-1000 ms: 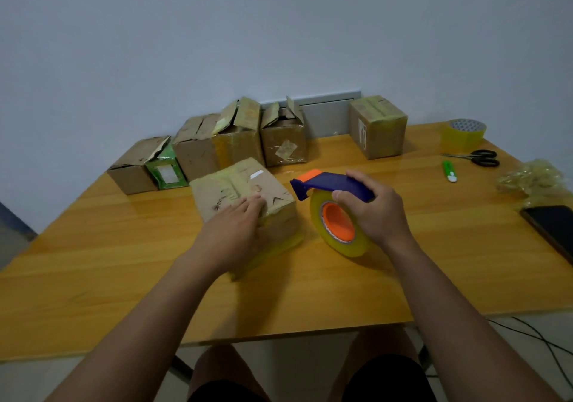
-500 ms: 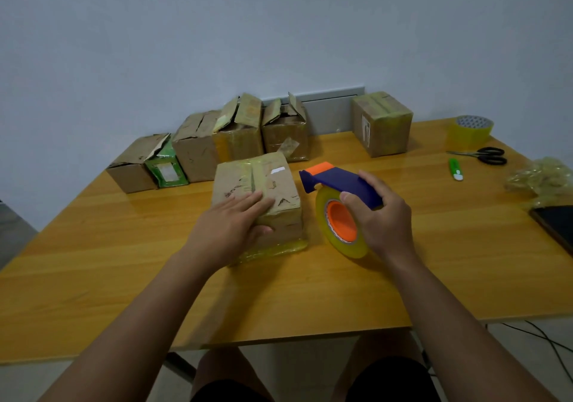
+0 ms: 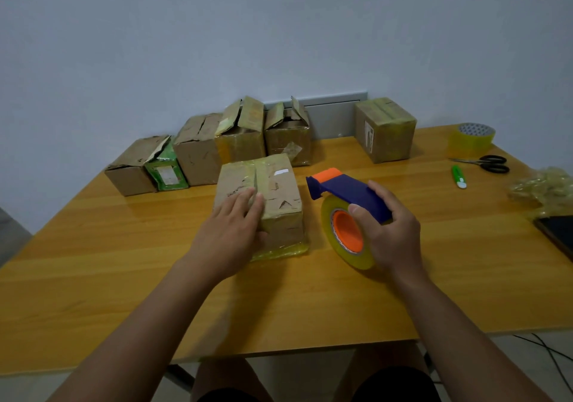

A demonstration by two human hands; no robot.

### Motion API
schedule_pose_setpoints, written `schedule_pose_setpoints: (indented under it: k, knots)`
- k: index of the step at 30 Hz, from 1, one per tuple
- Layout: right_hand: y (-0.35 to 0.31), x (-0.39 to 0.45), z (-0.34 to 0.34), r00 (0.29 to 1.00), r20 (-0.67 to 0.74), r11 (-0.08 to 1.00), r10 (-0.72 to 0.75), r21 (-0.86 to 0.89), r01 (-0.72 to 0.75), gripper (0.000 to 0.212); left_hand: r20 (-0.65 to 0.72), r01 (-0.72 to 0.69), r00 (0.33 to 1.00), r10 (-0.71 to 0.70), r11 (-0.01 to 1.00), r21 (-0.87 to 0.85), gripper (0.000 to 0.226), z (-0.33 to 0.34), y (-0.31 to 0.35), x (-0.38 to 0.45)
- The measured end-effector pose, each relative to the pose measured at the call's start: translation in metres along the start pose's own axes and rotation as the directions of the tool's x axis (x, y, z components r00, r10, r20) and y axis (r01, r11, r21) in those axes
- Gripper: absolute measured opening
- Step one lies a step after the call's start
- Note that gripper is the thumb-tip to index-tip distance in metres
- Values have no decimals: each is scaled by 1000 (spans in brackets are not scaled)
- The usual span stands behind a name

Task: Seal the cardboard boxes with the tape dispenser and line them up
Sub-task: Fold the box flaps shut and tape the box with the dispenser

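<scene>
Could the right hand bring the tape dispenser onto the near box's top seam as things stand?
Probably yes: the right hand grips the tape dispenser beside the near box; only the left hand covers the near seam end.

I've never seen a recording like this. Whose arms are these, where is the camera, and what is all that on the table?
No machine here: a person wears a camera on the head, looking forward and down, so you see their own two arms. The left hand lies with straight fingers on top of a worn brown cardboard box patched with yellowish tape. The right hand has its grip round the blue-and-orange tape dispenser, which carries a yellowish roll.

On the orange wooden table, a row of open-flapped cardboard boxes stands at the back, with one closed, taped box further right. On the right lie a spare tape roll, black-handled scissors, a green-and-white cutter, crumpled clear plastic and a dark flat device.
</scene>
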State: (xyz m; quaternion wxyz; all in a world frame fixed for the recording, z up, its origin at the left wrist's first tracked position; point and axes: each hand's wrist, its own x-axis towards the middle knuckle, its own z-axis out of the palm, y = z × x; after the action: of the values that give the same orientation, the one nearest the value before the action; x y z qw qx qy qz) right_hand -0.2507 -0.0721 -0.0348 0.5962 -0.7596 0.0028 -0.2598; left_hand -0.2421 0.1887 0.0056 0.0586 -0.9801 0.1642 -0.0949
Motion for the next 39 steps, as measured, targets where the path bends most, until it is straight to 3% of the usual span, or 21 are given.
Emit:
schedule_pose_setpoints:
  k: [3, 6, 8, 12, 17, 20, 23, 25, 27, 29, 31, 34, 39]
  knots:
    - [1, -4, 0, 1000, 13, 1000, -7, 4, 7, 69, -55, 36, 998, -39, 998, -56, 65, -2, 0, -7]
    - [1, -9, 1, 1000, 14, 1000, -18, 5, 18, 70, -237, -20, 971, -6, 994, -106, 43, 10, -7, -12]
    - [0, -11, 2, 999, 21, 1000, -24, 2, 24, 70, -322, -39, 947, -7, 990, -135, 41, 16, -12, -11]
    - [-3, -10, -1, 1000, 24, 999, 3, 44, -4, 69, -297, -83, 955, 27, 981, -176, 52, 24, -19, -4]
    - [-12, -10, -12, 998, 62, 985, 6, 172, -17, 69, -387, -116, 922, 31, 973, -198, 46, 31, -20, 1]
    - [-20, -8, -19, 994, 105, 969, -38, 246, 11, 59, -367, -106, 929, 36, 979, -172, 48, 31, -18, 2]
    - [-28, -3, -23, 984, 165, 955, -69, 297, 17, 55, -361, -73, 931, -56, 939, -335, 47, 19, -8, -1]
    - [-32, -1, -24, 975, 211, 944, -72, 330, -2, 52, -355, -60, 912, -205, 789, -611, 42, 1, 3, -5]
    - [-36, -1, -21, 964, 254, 935, -76, 354, -19, 52, -159, 12, 928, -337, 454, -891, 47, -23, 14, -6]
    - [-41, -1, -18, 953, 292, 929, -81, 369, -33, 53, 165, 201, 942, -294, 98, -975, 52, -41, 18, -3]
    - [-44, -1, -14, 943, 319, 926, -91, 376, -38, 53, 324, 308, 933, -154, -119, -944, 46, -50, 18, -2]
    - [-47, -1, -10, 936, 337, 922, -102, 385, -38, 53, 355, 321, 933, -59, -308, -896, 27, -51, 13, -1]
    - [-47, 0, -3, 920, 371, 921, -123, 389, -34, 52, 409, 373, 912, -8, -395, -840, 22, -49, 5, 1]
